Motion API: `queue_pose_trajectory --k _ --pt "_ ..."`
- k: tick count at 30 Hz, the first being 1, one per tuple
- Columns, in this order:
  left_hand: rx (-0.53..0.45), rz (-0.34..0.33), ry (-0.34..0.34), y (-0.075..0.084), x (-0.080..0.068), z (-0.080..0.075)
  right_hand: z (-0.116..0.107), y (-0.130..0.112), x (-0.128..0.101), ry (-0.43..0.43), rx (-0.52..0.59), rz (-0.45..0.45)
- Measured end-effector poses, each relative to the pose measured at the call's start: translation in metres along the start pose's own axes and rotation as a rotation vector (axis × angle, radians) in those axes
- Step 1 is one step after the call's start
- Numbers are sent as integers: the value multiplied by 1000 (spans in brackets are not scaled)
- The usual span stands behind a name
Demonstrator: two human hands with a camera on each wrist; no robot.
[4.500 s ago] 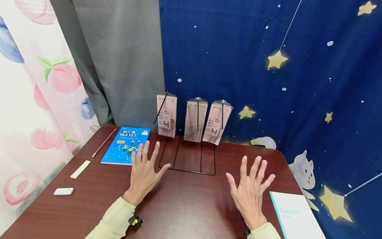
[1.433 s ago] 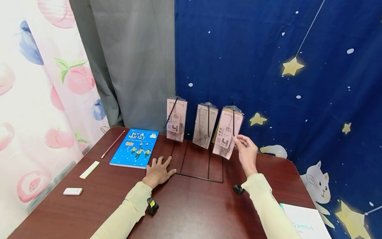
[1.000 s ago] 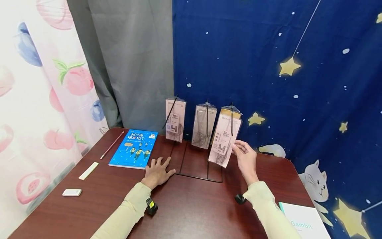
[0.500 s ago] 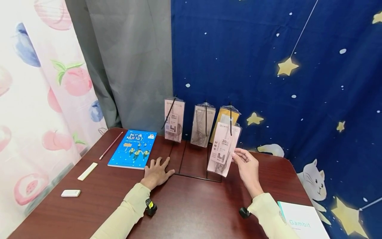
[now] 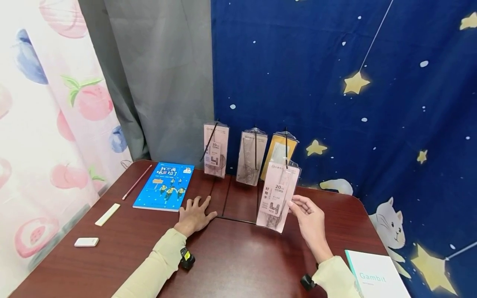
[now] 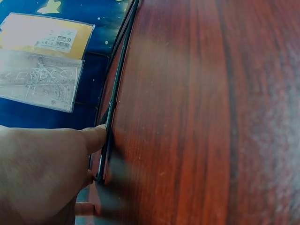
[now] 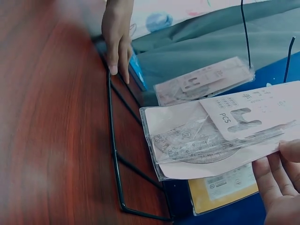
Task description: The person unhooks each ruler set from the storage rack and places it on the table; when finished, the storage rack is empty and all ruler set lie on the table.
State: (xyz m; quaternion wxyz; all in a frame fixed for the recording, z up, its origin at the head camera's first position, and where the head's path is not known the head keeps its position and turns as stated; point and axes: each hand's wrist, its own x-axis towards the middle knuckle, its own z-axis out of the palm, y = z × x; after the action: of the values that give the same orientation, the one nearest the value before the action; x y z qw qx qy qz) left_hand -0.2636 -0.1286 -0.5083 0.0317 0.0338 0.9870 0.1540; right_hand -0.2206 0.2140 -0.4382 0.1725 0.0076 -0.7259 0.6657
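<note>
Between right thumb and fingers, my right hand [image 5: 311,219] pinches the right edge of a pink-carded ruler set [image 5: 278,196] in a clear sleeve. A protractor and a ruler show through it in the right wrist view. Its top is by the tip of the rack's right hook; whether it is still on the hook I cannot tell. A yellow-backed pack [image 5: 282,142] hangs behind it. My left hand [image 5: 195,216] rests with spread fingers at the front left corner of the black wire rack [image 6: 112,98], thumb touching the front rod.
Two more packs hang on the rack, a left ruler set [image 5: 221,138] and a middle pack [image 5: 251,157]. A blue book [image 5: 164,186], pencil [image 5: 137,183], pale strip [image 5: 107,214] and white block [image 5: 86,242] lie left. A white notebook [image 5: 376,273] lies right.
From hovering open, my left hand came down onto the rack and my right hand took the front right ruler set. It slid forward and down along the hook, uncovering the yellow-backed pack.
</note>
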Motion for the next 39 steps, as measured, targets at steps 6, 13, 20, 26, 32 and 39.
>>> queue_pose_trajectory --k 6,13,20,26,32,39 --pt "3 14 6 0 3 0 -3 -3 -12 24 -35 -3" --pt "2 12 -6 2 2 -1 -8 -9 -24 26 -81 -1" --pt "1 13 -11 1 5 1 -14 -20 -39 2 -136 27" --pt "-3 14 -10 -3 10 6 -31 -26 -53 3 -177 66" --pt "-6 1 -23 -3 7 1 -62 -18 -68 24 -243 167" --pt "-4 5 -28 -6 9 7 -105 -5 -79 -28 -382 413"
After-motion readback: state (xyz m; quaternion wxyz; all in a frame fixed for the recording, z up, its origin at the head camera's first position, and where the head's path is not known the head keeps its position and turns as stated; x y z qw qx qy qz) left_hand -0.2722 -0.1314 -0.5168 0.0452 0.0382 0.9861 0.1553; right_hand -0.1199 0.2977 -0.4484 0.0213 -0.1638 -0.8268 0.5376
